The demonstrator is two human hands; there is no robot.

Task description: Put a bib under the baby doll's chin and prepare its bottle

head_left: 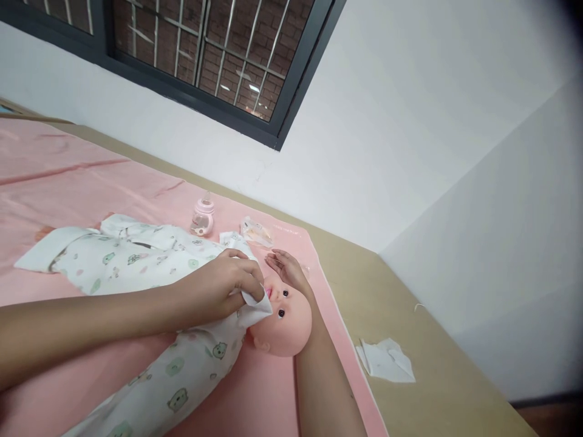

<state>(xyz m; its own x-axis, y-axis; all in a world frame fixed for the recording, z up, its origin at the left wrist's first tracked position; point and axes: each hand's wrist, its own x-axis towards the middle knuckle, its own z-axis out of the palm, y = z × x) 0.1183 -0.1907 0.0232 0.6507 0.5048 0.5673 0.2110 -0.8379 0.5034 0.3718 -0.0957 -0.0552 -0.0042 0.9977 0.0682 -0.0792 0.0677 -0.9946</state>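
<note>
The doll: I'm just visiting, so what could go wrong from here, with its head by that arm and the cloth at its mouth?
The doll's head lies against the right arm, so it might roll or drop if that arm shifts. The white cloth in the left hand could slip across the mouth. The bottle stands near the doll's clothed body and might be knocked over.

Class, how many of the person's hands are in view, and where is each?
2. The left hand holds a white cloth by the doll's head; the right hand, open, is near the packet.
</note>
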